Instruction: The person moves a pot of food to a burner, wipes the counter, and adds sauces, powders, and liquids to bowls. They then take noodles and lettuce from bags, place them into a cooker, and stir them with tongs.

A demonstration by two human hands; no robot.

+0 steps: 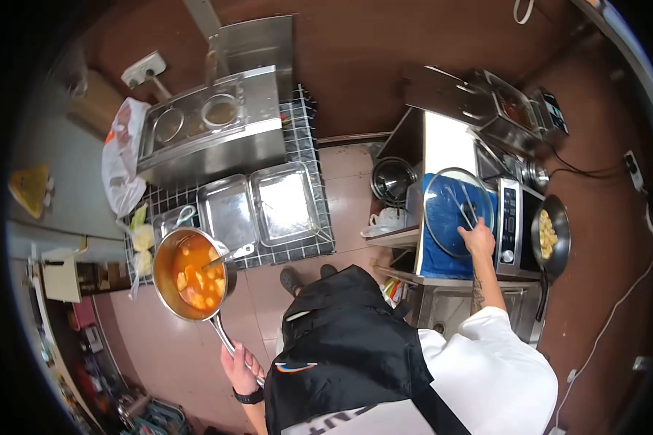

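My left hand is wrapped round the long handle of a steel saucepan, held out over the floor at the left. Orange-red stew with pale chunks fills much of the pan, and a metal spoon leans in it against the rim. On the right, my right hand reaches to a round glass lid above a blue cloth. Its fingers are closed at the lid's knob; their exact grip is partly hidden.
Two steel trays lie on the checked tablecloth before a steel countertop unit. Right of the lid are an induction cooker and a frying pan with browned pieces. A sink lies nearer me; a black bin stands between the counters.
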